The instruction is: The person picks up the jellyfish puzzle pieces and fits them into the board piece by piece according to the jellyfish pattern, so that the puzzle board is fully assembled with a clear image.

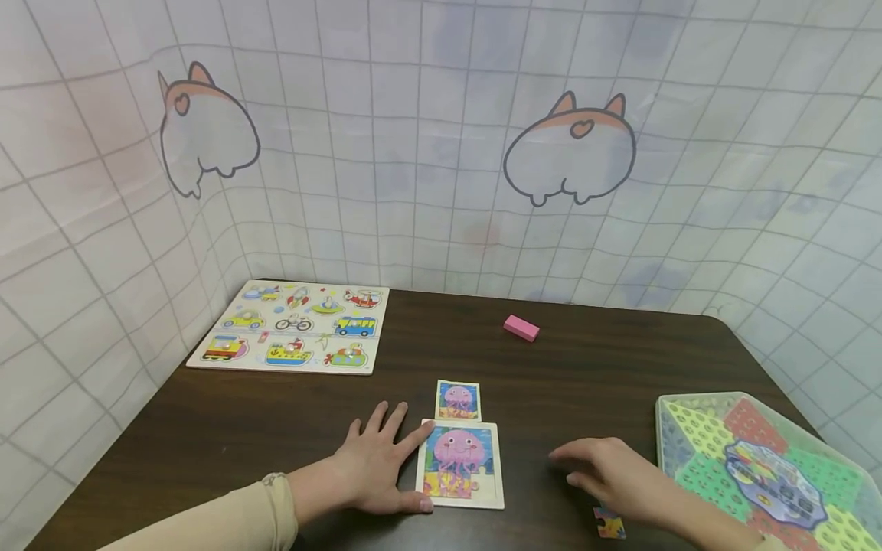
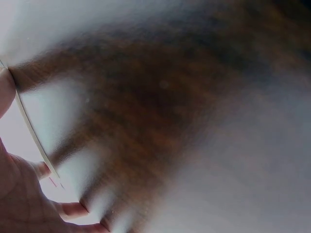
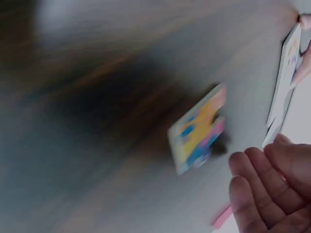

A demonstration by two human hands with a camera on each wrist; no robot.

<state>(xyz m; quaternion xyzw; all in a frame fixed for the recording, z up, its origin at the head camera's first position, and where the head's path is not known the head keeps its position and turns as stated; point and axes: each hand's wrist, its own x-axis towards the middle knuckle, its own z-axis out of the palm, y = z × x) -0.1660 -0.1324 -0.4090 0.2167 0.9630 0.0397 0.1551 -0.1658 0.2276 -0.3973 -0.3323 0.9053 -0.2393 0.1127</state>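
Note:
A jellyfish jigsaw puzzle in a pale tray lies before me, with a bare gap at its lower right. My left hand is spread on the table at its left side; index finger and thumb touch the tray's left edge. Above the tray's top edge lies a small jellyfish picture card. On the right, my right hand hovers over the table with loosely bent fingers and nothing held. Beneath it lies a loose puzzle piece, partly covered in the head view; the right wrist view shows this puzzle piece apart from the fingers.
A vehicle peg puzzle board lies at the back left. Toward the back stands a pink block. At the right edge is a clear-lidded board game box, close to the right forearm. Patterned curtain walls enclose the dark wooden table.

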